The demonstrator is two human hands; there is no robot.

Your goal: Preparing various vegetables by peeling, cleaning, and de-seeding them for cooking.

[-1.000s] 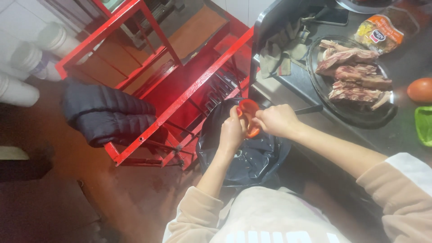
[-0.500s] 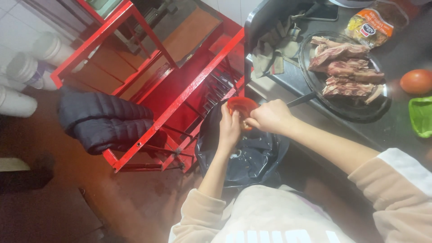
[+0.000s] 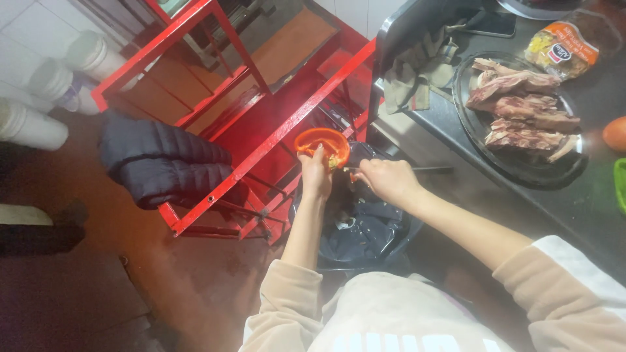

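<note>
My left hand grips a small orange bowl by its rim and holds it tilted, with bits of food scraps at its lower edge. Just to the right, my right hand is closed on a thin dark utensil whose tip meets the bowl's edge. Both hands hover over a bin lined with a black bag on the floor below. My beige sleeves fill the bottom of the view.
A red metal frame stands left of the bin with a dark padded jacket draped on it. White tubs line the left wall. The black counter holds a tray of raw meat, a cloth, a snack packet and a tomato.
The orange bowl has shifted a little left and turned so its open side shows. Both hands stay over the bin, the right one still at the bowl's edge.
</note>
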